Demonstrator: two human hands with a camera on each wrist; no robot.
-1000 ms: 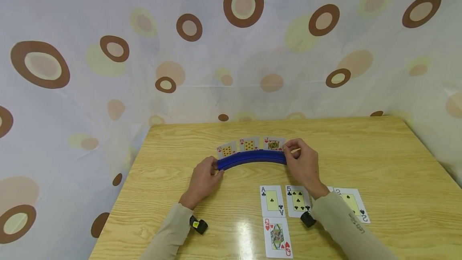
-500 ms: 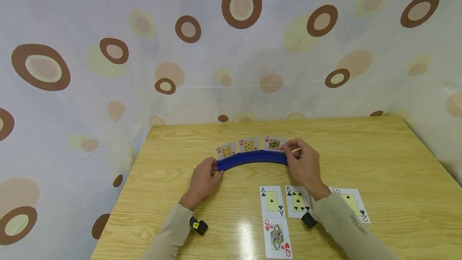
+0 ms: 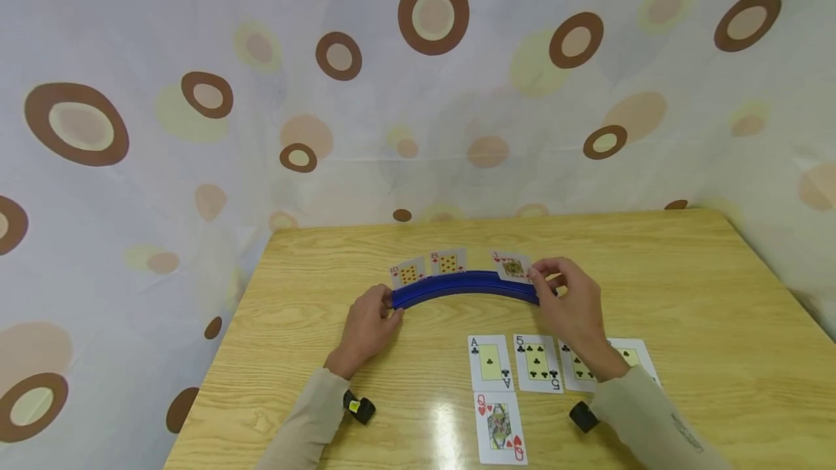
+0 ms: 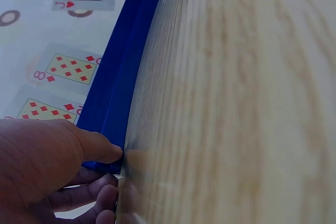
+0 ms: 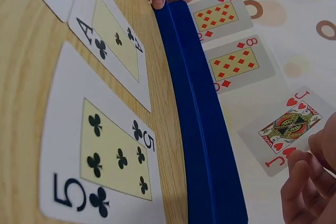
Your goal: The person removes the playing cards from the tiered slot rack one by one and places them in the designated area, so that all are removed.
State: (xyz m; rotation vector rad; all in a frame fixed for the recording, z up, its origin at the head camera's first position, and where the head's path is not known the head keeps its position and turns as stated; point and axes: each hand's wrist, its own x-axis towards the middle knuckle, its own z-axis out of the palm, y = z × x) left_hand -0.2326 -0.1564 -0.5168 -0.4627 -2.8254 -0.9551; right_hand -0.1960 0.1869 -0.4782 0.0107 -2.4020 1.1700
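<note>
A curved blue card holder (image 3: 470, 283) stands on the table. My left hand (image 3: 369, 321) grips its left end, thumb in front and fingers behind, as the left wrist view shows. The ten of diamonds (image 3: 408, 273) and eight of diamonds (image 3: 448, 263) stand in its slot. Between thumb and fingers, my right hand (image 3: 575, 303) pinches the jack of hearts (image 5: 291, 129) by its lower right corner. That card is tilted and raised out of the slot, with a gap from the holder in the right wrist view. The holder's right end is partly behind my right hand.
Nearer me lie the ace of clubs (image 3: 490, 363), five of clubs (image 3: 538, 363) and queen of hearts (image 3: 500, 429), face up. A further clubs card (image 3: 575, 372) and the two of spades (image 3: 643, 361) are partly covered by my right forearm. A patterned cloth (image 3: 366, 114) hangs behind the table.
My right hand has shifted right with the jack of hearts, which has left its upright place beside the eight and now tilts. The left hand stays on the holder's end.
</note>
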